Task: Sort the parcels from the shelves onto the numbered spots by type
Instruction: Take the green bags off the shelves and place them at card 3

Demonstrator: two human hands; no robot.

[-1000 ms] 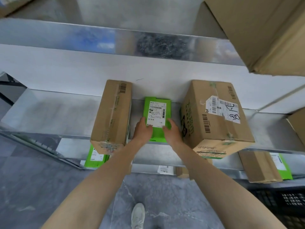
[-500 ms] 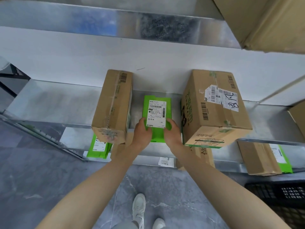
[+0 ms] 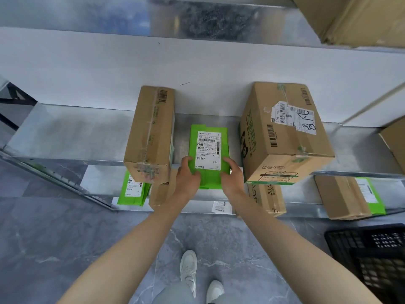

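Fingers (image 3: 186,160): curled round the green parcel (image 3: 208,148), thumbs laid on its label.
Hands: left hand (image 3: 188,177) is set at its left side, right hand (image 3: 232,177) at its right.
Green parcel: held over the front edge of the shelf (image 3: 65,132), between two boxes.
Neighbours: narrow brown box (image 3: 151,132) at left, large labelled box (image 3: 282,137) at right.

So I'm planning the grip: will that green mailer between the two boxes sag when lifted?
The green mailer looks flat, so probably light. Its plastic skin may sag and slip; left hand and right hand grip it.
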